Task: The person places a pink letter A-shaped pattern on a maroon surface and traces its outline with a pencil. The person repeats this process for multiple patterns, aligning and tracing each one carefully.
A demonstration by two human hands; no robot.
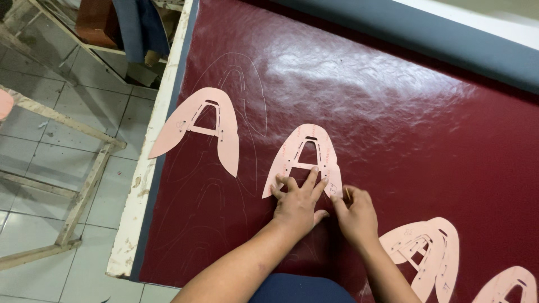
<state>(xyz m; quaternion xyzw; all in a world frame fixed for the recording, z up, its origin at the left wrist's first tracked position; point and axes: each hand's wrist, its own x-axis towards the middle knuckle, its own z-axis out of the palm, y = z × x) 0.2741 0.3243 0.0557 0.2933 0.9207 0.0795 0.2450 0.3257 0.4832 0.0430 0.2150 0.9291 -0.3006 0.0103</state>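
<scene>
A pink A-shaped paper pattern [306, 152] lies flat on a shiny dark red leather sheet [382, 106]. My left hand [297, 201] presses its spread fingers on the pattern's lower edge. My right hand [355, 214] sits at the pattern's lower right tip with fingers pinched on a thin pen-like tool [347, 194] that is mostly hidden. Faint traced outlines show on the leather to the left of the pattern.
A second pink pattern [205, 126] lies at the left, partly over the table's worn white edge [147, 179]. More pink patterns [429, 252] are stacked at the lower right. A grey band [449, 47] runs along the far side. Wooden frames [78, 185] stand on the tiled floor.
</scene>
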